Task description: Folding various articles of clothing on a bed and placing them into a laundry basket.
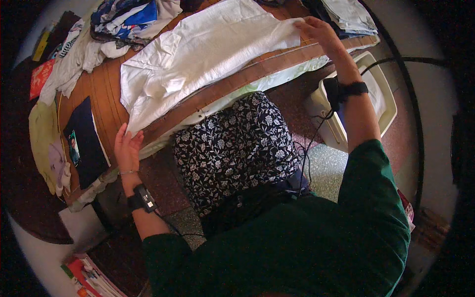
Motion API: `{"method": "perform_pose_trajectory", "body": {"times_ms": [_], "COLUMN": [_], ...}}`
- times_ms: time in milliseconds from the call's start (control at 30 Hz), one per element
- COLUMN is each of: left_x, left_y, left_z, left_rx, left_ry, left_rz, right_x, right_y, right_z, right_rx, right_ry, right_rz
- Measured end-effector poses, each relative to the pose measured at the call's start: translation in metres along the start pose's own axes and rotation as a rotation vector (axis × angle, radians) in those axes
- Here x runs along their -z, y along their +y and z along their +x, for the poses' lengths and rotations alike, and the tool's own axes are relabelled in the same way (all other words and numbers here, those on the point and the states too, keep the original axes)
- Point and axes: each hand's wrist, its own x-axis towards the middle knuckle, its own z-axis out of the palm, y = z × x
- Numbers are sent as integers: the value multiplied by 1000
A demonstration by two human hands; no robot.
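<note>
A white garment (219,48), possibly a shirt, lies spread lengthwise over a brown mat on the bed or table before me. Wrinkles and a loose flap show on its left half; its lower edge runs fairly straight along the near side. At the lower left corner, my left hand (128,146) has the cloth between thumb and fingers. The far right end is pinched in my right hand (321,31), which lifts that edge slightly. Part of the garment's top runs out of view.
A heap of clothes (130,22) lies at the upper left, with a dark blue folded piece (87,143) nearer. Folded whites (349,15) are stacked at the upper right. On the floor stands a cream plastic bin (391,107); cables hang beside it. Books (92,276) sit lower left.
</note>
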Motion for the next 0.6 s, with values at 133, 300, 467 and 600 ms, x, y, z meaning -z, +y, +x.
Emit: {"method": "perform_pose_trajectory", "body": {"times_ms": [133,300,467,600], "left_x": [3,8,3,1], "left_y": [-14,-31,-28,-30], "left_z": [-10,-14,-17,-17], "left_rx": [-25,29,47,29], "left_ry": [-65,-22,35,100], "left_rz": [48,92,145,137], "right_x": [14,-3,-14,-22], "right_y": [22,54,56,36], "right_z": [-29,-73,-84,-84], "right_rx": [26,-364,-414,-460], "right_ry": [21,-43,-61,-11], "right_rz": [-120,-29,169,229]}}
